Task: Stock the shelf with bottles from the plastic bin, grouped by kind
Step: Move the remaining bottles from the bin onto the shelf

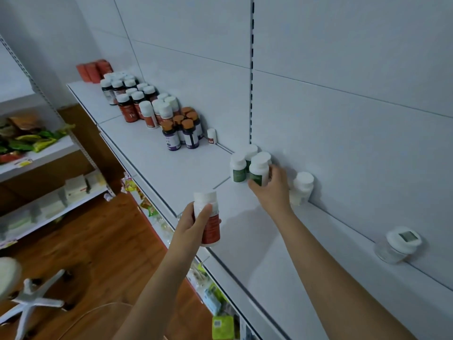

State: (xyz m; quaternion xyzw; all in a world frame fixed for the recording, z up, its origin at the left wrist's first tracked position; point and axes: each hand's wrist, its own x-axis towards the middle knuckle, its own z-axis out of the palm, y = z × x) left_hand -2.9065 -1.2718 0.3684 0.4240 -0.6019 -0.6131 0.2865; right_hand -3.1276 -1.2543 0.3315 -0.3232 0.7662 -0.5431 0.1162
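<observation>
Nearest, the left hand (196, 223) grips a white-capped bottle with a red label (207, 218), upright, above the front edge of the white shelf (152, 153). Farther in, the right hand (270, 186) curls around a green-label bottle (258, 169), which stands on the shelf beside two matching ones (238, 168) near the back panel. Just right stands a plain white bottle (302, 188). Far left, dark bottles with white caps (127, 94) and orange-capped bottles (183, 131) stand in groups.
</observation>
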